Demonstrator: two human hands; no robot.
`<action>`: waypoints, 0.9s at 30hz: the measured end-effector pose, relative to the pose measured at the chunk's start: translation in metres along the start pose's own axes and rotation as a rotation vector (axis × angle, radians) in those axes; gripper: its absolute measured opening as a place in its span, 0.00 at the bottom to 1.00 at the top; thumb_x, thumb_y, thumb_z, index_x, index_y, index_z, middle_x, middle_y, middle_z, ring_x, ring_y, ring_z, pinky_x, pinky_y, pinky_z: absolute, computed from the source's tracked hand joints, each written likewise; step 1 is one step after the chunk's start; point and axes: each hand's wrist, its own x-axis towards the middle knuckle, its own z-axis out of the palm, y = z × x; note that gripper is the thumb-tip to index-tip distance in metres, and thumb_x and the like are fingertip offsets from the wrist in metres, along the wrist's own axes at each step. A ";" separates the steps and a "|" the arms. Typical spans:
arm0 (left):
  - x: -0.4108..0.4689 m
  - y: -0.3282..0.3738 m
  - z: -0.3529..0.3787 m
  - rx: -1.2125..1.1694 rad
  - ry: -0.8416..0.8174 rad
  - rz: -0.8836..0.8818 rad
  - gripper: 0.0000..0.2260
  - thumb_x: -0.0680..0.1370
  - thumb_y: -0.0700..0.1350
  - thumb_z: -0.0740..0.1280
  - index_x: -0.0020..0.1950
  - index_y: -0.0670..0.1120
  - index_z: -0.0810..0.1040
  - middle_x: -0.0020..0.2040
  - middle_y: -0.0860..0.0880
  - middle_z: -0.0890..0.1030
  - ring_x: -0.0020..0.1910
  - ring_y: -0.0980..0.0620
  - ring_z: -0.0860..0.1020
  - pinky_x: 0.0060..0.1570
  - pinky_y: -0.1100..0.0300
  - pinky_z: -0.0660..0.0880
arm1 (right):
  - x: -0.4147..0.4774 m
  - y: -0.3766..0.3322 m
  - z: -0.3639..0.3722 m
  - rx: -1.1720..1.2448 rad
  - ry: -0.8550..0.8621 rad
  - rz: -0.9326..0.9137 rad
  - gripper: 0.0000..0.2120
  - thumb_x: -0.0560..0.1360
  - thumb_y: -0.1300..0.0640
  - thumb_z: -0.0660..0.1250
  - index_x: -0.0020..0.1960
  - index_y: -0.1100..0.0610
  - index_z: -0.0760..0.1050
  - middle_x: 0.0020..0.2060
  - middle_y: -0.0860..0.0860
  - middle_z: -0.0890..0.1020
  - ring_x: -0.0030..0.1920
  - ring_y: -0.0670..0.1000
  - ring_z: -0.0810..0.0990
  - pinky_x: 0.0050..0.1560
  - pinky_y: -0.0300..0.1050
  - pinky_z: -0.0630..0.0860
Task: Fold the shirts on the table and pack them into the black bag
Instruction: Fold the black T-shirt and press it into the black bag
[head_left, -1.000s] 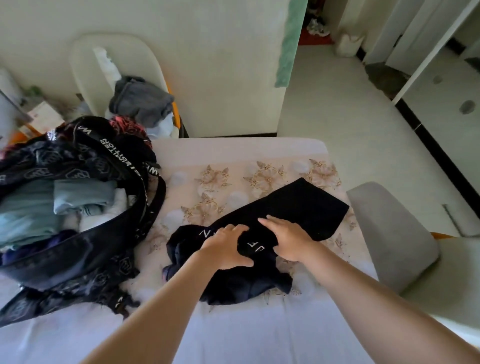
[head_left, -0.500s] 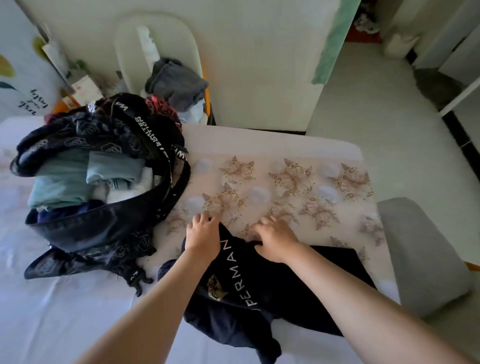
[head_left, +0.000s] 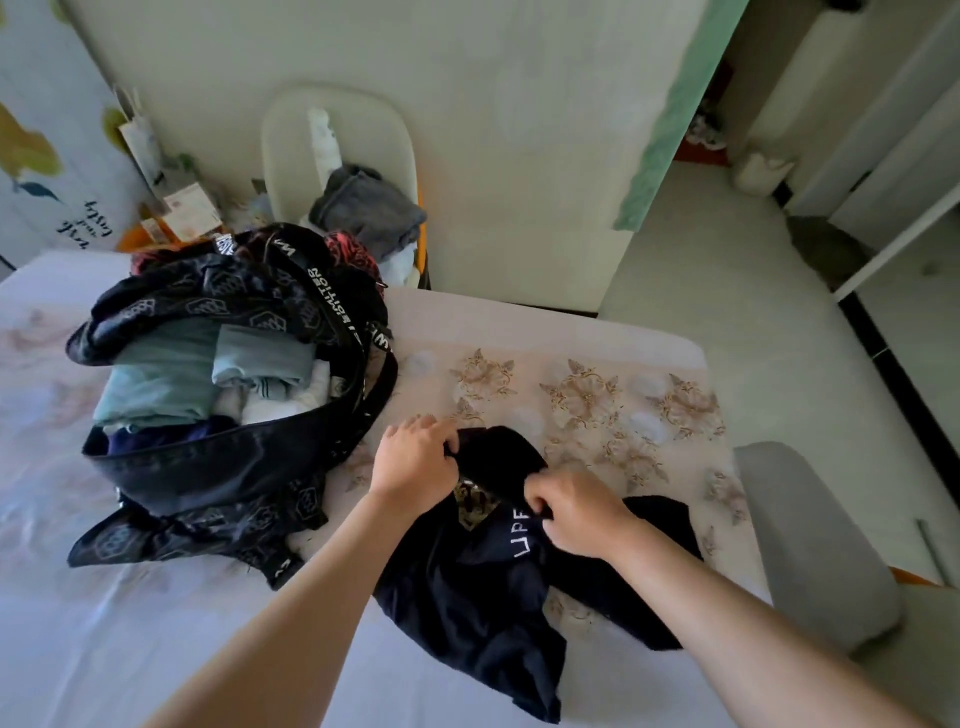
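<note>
A dark navy shirt (head_left: 467, 587) with white lettering and a gold emblem lies rumpled on the table (head_left: 545, 332) in front of me. My left hand (head_left: 413, 465) pinches the shirt's top edge at its far left. My right hand (head_left: 576, 512) grips a fold of the same shirt near the lettering. The black patterned bag (head_left: 218, 467) stands open to the left, with folded teal, white and dark blue clothes (head_left: 208, 374) stacked inside. Its lettered strap (head_left: 337, 306) hangs over the rim.
A white chair (head_left: 337, 135) behind the table holds a grey garment (head_left: 369, 210). A grey chair back (head_left: 810, 540) stands at the table's right edge. Papers and boxes (head_left: 182, 213) sit against the far left wall. Pale floor opens to the right.
The shirt has been spread out of its earlier fold. Both hands went from pressing flat on it to gripping its fabric. The view shifted left and down.
</note>
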 end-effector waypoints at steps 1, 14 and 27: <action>-0.004 -0.001 0.002 0.124 -0.237 -0.068 0.10 0.71 0.41 0.62 0.50 0.51 0.78 0.49 0.52 0.79 0.49 0.48 0.76 0.56 0.54 0.70 | -0.004 -0.008 0.001 0.025 -0.269 0.052 0.10 0.67 0.62 0.66 0.39 0.48 0.70 0.32 0.42 0.71 0.35 0.47 0.70 0.34 0.42 0.69; -0.030 -0.037 0.012 0.036 -0.491 0.025 0.09 0.76 0.46 0.64 0.55 0.51 0.76 0.55 0.51 0.74 0.50 0.48 0.76 0.45 0.55 0.74 | 0.041 -0.026 0.038 -0.149 -0.164 0.073 0.35 0.80 0.53 0.65 0.80 0.44 0.49 0.72 0.49 0.70 0.43 0.55 0.82 0.39 0.49 0.79; 0.059 0.067 -0.007 -0.496 -0.118 0.142 0.31 0.80 0.34 0.62 0.78 0.55 0.58 0.80 0.56 0.50 0.74 0.62 0.51 0.68 0.66 0.56 | 0.034 0.055 -0.062 0.513 0.684 0.905 0.11 0.80 0.63 0.58 0.59 0.54 0.73 0.54 0.54 0.81 0.50 0.57 0.82 0.49 0.48 0.77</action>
